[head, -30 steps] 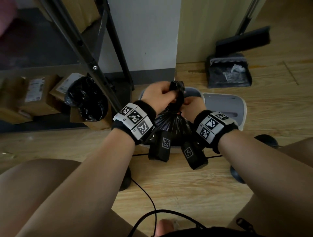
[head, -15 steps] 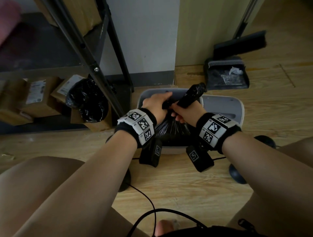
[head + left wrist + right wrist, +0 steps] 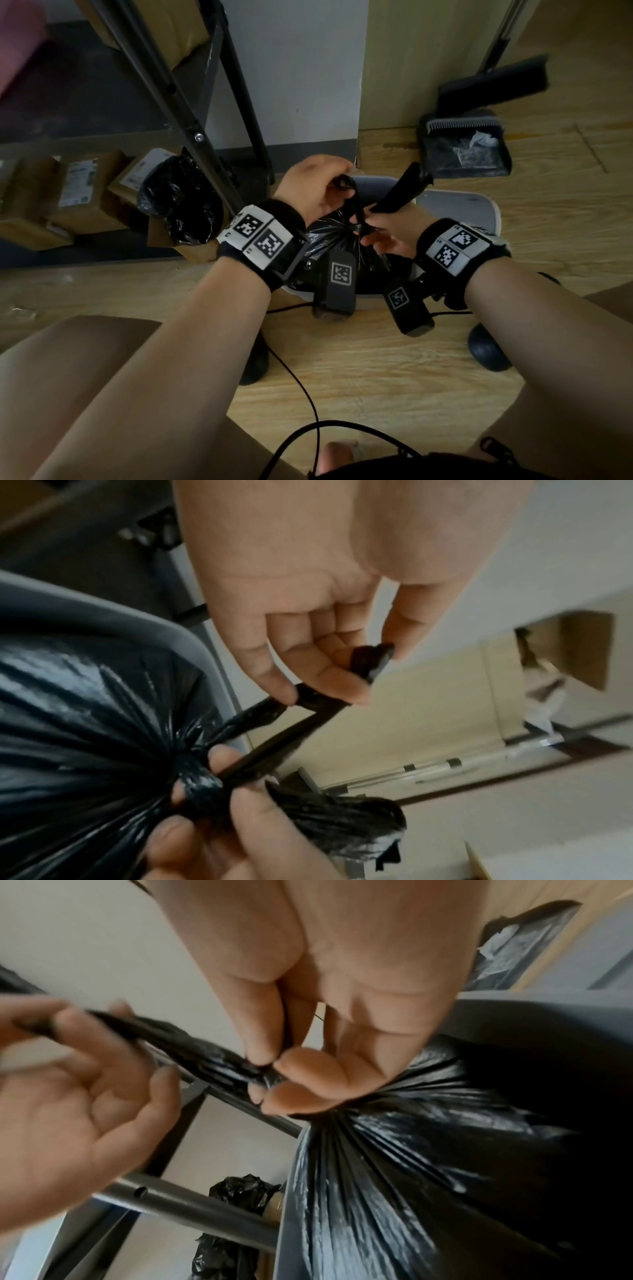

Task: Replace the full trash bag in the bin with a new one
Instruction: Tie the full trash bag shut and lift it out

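**Knotting the full bag at the bin's mouth**

Sitting inside the pale grey plastic trash bin [image 3: 394, 181] on the wooden floor [image 3: 376, 377], the full black plastic trash bag [image 3: 329, 240] has its top gathered into a tight neck. The left hand [image 3: 315, 192] is raised over the far left part of the bin's mouth, its fingertips [image 3: 329, 680] pinching a thin twisted strand of the bag's plastic that runs taut down to the neck. The right hand [image 3: 390, 229] sits just right of the neck; its thumb and fingers [image 3: 294, 1069] are curled in and pinch the bunched plastic at the knot, while a loose black tail of the bag [image 3: 400, 192] sticks up and to the right past that hand. The two hands are near each other, joined by the stretched strand.

Beside the bin on its right, the grey bin lid [image 3: 459, 212] lies flat on the floor. Farther right, against the wall, a dark dustpan [image 3: 466, 150] holds crumpled clear wrapping, with a black broom head [image 3: 493, 82] just behind it. On the left, a dark metal shelf frame [image 3: 178, 102] slants up, and under it brown cardboard boxes [image 3: 78, 192] stand next to a crumpled black plastic bag [image 3: 181, 198]. A black cable [image 3: 308, 404] trails over the near floor.
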